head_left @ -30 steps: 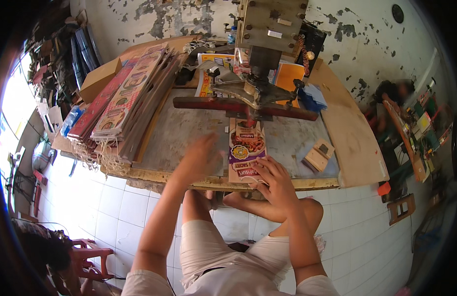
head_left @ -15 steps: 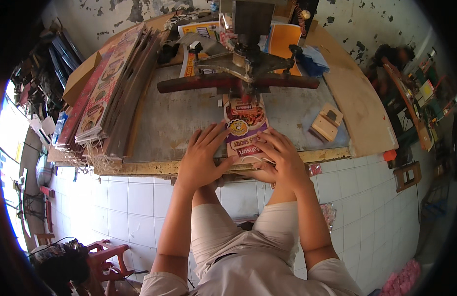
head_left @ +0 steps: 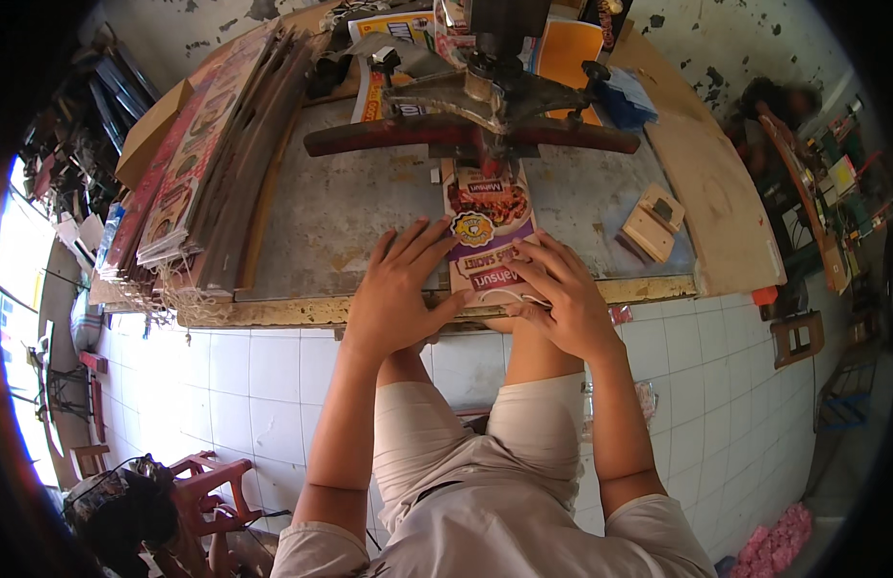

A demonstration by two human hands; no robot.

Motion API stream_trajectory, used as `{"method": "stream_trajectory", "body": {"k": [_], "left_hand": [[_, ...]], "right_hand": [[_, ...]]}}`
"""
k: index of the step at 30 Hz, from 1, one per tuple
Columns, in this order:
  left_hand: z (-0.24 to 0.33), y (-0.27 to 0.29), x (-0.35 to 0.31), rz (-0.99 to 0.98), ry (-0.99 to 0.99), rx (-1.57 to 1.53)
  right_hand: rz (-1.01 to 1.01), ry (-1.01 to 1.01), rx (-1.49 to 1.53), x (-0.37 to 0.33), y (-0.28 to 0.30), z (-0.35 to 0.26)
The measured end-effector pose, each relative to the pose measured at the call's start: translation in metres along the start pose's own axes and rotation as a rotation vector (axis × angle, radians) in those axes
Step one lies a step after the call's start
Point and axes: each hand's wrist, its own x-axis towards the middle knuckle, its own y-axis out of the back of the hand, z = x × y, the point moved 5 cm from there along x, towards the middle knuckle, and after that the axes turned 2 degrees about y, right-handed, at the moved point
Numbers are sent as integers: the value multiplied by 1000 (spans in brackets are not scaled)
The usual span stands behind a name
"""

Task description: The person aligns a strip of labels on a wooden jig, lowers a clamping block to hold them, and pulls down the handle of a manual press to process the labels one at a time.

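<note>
A long printed cardboard strip (head_left: 493, 260) with food pictures lies on the grey tabletop, its far end beneath the head of a press (head_left: 487, 106). A white string loops at its near end. My left hand (head_left: 396, 289) rests flat along the strip's left side, fingers spread and thumb reaching the near left corner. Over the right edge lie the fingers of my right hand (head_left: 562, 294), apart and slightly bent, touching the strip. Its thumb sits by the near corner. Neither hand is closed around the strip.
Stacked printed boards (head_left: 210, 154) with strings stand on the table's left. A wooden block with a handle (head_left: 651, 223) lies to the right. The press's red crossbar (head_left: 369, 135) spans low over the table. A red stool (head_left: 207, 486) stands at lower left.
The whole view has shifted slightly. Both hands and the printed strip keep nearly the same places relative to each other.
</note>
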Motion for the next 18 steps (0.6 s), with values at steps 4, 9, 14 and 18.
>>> {"method": "stream_trajectory", "body": {"k": [4, 9, 14, 18], "left_hand": [[2, 2, 1, 2, 0, -3], [1, 1, 1, 3, -4, -3], [2, 1, 2, -4, 4, -8], [3, 3, 1, -25, 16, -6]], "right_hand": [[-1, 9, 3, 0, 0, 1], [14, 3, 22, 1, 2, -2], [26, -7, 34, 0, 2, 0], [62, -111, 19, 1, 5, -1]]}}
